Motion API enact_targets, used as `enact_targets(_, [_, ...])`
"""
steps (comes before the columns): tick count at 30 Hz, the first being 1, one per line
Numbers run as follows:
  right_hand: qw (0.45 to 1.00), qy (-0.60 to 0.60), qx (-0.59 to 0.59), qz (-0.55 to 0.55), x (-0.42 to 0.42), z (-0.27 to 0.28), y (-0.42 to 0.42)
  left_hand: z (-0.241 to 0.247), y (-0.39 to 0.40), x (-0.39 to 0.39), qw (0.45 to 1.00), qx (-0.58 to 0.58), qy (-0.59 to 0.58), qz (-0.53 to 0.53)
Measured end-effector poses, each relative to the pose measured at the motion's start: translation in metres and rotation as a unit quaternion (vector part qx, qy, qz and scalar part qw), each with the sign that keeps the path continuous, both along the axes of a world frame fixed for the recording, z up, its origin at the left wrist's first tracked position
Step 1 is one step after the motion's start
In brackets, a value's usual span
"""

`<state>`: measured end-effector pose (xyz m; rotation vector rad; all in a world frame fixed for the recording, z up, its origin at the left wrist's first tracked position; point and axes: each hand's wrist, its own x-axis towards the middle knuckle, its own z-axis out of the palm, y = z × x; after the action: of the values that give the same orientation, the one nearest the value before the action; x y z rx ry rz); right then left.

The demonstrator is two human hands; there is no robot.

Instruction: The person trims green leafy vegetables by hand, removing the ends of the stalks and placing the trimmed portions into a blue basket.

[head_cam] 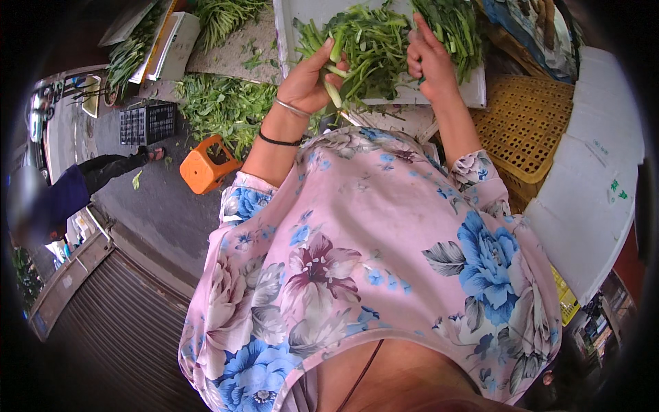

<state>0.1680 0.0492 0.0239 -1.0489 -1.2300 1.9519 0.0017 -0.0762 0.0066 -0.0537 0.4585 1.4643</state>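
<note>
My left hand grips a few leafy green vegetable stalks, their pale cut ends pointing down past the fingers. Behind it a loose heap of leafy greens lies on a white foam board or box lid. My right hand is at the heap's right side, its index finger stretched out and the other fingers curled. A dark green end of a small tool shows below that palm; the rest of it is hidden. Further right, a tidier bunch of long-stemmed greens rests on the same board.
Discarded leaves cover the ground at left, beside an orange plastic stool and a black crate. A yellow perforated crate and white foam boxes stand close on my right. A person is at far left.
</note>
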Motion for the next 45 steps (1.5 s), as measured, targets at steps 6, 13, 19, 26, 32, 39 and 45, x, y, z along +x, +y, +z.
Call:
enact_targets(6, [0.997, 0.028, 0.004, 0.068, -0.006, -0.006, -0.028, -0.009, 0.009, 0.003, 0.999, 0.002, 0.000, 0.050])
enact_targets(13, [0.985, 0.134, -0.009, 0.104, -0.020, -0.001, -0.054, -0.015, 0.018, 0.012, 0.996, -0.026, 0.020, 0.082])
enact_targets(19, [0.991, 0.083, 0.058, 0.081, -0.020, -0.012, -0.050, -0.016, 0.023, 0.018, 0.995, -0.065, 0.034, 0.071])
enact_targets(26, [0.970, 0.027, 0.213, 0.113, -0.014, -0.022, -0.048, -0.014, 0.025, 0.008, 0.987, -0.123, 0.103, 0.027])
enact_targets(32, [0.970, 0.029, 0.214, 0.110, -0.014, -0.026, -0.055, -0.026, 0.025, 0.002, 0.985, -0.123, 0.120, 0.008])
enact_targets(39, [0.965, -0.017, 0.242, 0.103, -0.009, -0.026, -0.048, -0.019, 0.031, 0.010, 0.984, -0.142, 0.100, 0.044])
enact_targets(45, [0.994, 0.075, 0.044, 0.069, -0.008, -0.034, -0.049, -0.018, 0.033, 0.012, 0.985, -0.131, 0.114, 0.001])
